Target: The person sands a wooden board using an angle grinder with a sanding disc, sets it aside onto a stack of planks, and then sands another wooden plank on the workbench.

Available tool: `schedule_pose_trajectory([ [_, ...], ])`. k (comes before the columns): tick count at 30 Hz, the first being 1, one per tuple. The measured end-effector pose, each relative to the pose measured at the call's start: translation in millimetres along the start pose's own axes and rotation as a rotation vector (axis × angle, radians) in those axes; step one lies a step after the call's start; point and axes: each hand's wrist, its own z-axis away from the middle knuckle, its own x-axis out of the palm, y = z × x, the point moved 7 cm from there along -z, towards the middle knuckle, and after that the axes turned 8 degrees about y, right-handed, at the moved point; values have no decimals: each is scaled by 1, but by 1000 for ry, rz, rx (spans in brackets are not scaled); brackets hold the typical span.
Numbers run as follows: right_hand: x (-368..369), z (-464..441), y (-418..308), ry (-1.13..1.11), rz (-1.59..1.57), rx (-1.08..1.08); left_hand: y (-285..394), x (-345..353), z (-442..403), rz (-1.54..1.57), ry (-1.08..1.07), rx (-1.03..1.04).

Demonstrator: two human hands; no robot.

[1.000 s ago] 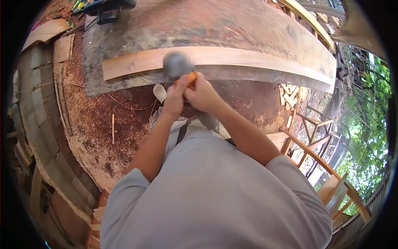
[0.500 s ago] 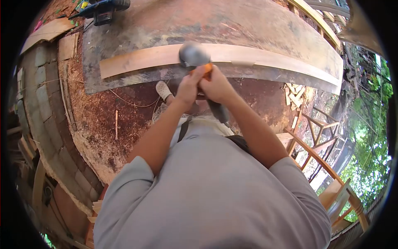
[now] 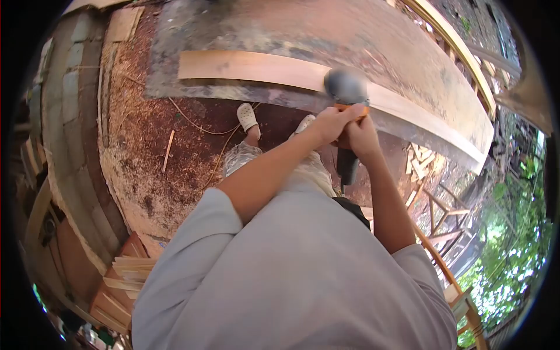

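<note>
An angle grinder [image 3: 347, 166] with an orange collar and a round grey disc head is held in both my hands. My left hand [image 3: 332, 125] is closed around it near the orange part. Just beside it, my right hand [image 3: 361, 139] wraps the grip from the other side. The blurred disc lies over a long pale wooden board [image 3: 251, 65], hiding part of it; whether it touches cannot be told. That board rests along the near edge of a large worn work table [image 3: 280, 26].
Sawdust and shavings cover the ground [image 3: 146, 134] on the left, where a cord [image 3: 201, 127] runs. Small wood offcuts [image 3: 419, 160] are piled at the right. Wooden frames [image 3: 446, 213] stand beyond, and a low block wall [image 3: 70, 116] lines the left.
Both hands and the grinder have moved right along the board. The whole view has shifted, so the power tool at the table's upper left is out of sight.
</note>
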Motion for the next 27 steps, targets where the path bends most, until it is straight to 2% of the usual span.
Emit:
schedule_pose_trajectory([
  [1,31,2,-11,-135,19,-32,5,-20,17,14,16,10],
  [3,82,3,-25,-142,79,-60,15,-72,50,270,175,16],
  [6,150,0,-40,-175,258,-102,28,-137,83,315,307,86],
  [8,194,-1,-60,-241,283,-246,33,-174,96,342,352,94],
  [11,243,-4,-81,-314,393,-223,40,-219,110,379,417,104],
  [14,287,13,-123,-460,334,-245,58,-250,132,297,484,113],
  [15,302,13,-128,-525,332,-249,60,-259,135,299,486,118],
  [16,314,-15,-98,-446,434,-280,62,-270,139,322,502,125],
  [20,324,-7,-115,-423,527,-267,62,-279,142,356,494,128],
  [23,284,8,-118,-427,440,-303,55,-249,126,320,474,127],
  [25,250,8,-96,-345,214,-211,47,-220,110,350,384,123],
  [27,240,19,-99,-288,209,-186,50,-210,106,352,368,137],
])
